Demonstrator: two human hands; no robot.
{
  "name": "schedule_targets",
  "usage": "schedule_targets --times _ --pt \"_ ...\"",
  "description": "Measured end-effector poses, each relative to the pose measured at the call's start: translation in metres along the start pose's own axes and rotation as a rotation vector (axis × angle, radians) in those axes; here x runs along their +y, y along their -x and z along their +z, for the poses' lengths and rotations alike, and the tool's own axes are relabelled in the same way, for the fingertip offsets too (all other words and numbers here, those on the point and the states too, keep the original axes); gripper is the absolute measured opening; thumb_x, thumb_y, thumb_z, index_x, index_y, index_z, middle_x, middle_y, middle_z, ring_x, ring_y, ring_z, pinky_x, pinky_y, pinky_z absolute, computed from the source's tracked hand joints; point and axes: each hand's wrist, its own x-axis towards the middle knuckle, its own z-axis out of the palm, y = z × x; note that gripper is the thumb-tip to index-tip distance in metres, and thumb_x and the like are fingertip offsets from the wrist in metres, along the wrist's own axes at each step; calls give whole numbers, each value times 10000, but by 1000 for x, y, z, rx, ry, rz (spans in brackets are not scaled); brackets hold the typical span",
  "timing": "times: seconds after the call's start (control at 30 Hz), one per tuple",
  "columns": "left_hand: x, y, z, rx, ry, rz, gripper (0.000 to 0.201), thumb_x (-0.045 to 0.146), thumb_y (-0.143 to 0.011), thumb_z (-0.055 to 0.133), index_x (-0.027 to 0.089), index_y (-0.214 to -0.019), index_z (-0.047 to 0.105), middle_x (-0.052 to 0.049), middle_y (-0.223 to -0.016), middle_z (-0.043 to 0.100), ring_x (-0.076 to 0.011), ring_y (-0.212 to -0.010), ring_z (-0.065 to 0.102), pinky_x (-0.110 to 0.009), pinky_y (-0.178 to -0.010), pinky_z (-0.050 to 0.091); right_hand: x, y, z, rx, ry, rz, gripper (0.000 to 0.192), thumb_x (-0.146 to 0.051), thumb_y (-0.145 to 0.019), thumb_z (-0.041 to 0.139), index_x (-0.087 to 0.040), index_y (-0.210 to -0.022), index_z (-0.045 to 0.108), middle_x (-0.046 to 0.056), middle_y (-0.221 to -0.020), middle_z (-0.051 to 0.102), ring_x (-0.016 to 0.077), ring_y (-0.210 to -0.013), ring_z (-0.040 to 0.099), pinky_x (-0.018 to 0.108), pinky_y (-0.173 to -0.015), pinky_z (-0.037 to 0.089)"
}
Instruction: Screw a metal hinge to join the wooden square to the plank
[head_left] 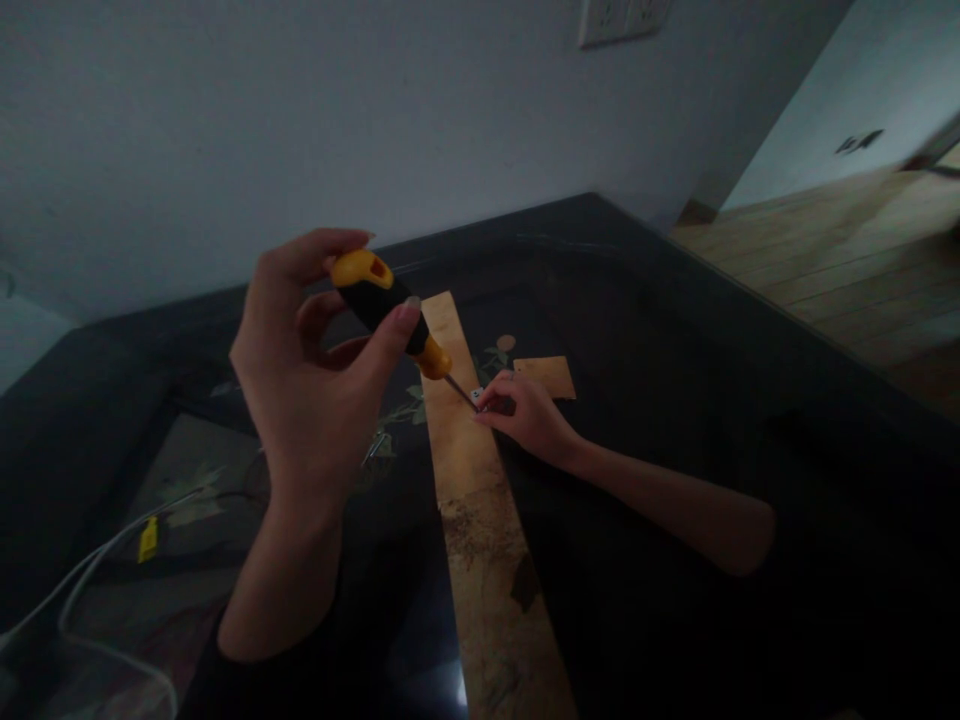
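My left hand [311, 370] is closed around the black and yellow handle of a screwdriver [390, 305]. The screwdriver slants down to the right, its shaft tip at the edge of a long wooden board [461, 450]. My right hand [529, 415] meets the tip there, thumb and forefinger pinched together on something too small to make out. A small metal piece with holes [477, 394], like a bracket, shows right beside those fingertips. Its lower part is hidden by the fingers.
A small wooden plate [546, 377] and a round disc [505, 342] lie beyond my right hand on the dark table [637, 330]. Thin metal pieces [373, 448] lie left of the board. A white cable [97, 560] and a yellow tag [148, 540] are at the left. A wall [375, 120] rises behind.
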Motion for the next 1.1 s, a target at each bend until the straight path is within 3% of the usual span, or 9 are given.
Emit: schedule_targets --times 0.1,0.3,0.5,0.67,0.77,0.9,1.1 --pt "6 -6 -3 -15 -65 -21 411 165 -746 730 216 -1138 618 -60 -1123 637 -222 -1050 646 -383 -798 627 2 0 1 2 -4 -26 82 -83 -730 723 -140 -738 664 -1 -752 575 105 -653 548 255 -636 426" --pt "18 -8 -10 -205 -57 -109 504 164 -794 631 243 -1288 570 -45 -1133 679 -200 -980 686 -282 -706 624 7 0 4 40 -6 -50 133 -77 -712 745 -150 -724 635 -16 -735 574 99 -652 551 237 -621 428" --pt "19 -7 -4 -91 -288 7 437 196 -741 741 249 -1166 652 -23 -1071 645 -168 -939 649 -186 -611 577 5 1 4 35 1 -56 137 -83 -724 737 -150 -721 617 -15 -744 567 98 -644 540 236 -610 417" --pt "13 -7 -8 -199 -109 -79 577 111 -754 711 270 -1290 569 -13 -1101 680 -138 -939 683 -180 -719 587 9 1 5 29 11 -37 174 -79 -706 741 -160 -693 588 -21 -727 552 107 -654 530 240 -619 411" --pt "13 -8 -11 -253 -26 -113 526 80 -767 687 235 -1258 581 -14 -1100 702 -140 -991 687 -181 -780 584 11 2 5 20 24 -17 186 -94 -704 751 -162 -684 580 -19 -721 552 114 -661 532 249 -632 411" --pt "16 -8 -9 -242 -33 -69 441 87 -781 682 210 -1198 611 -17 -1131 698 -145 -1041 670 -204 -829 582 11 3 5 16 24 -17 182 -95 -709 750 -164 -687 583 -20 -721 555 118 -665 537 256 -638 414" --pt "19 -5 -1 -151 -112 -74 452 198 -730 769 279 -1136 590 19 -1045 692 -172 -932 697 -264 -715 626 12 2 6 32 20 -45 171 -91 -716 746 -163 -699 592 -18 -727 551 122 -674 547 262 -637 430"
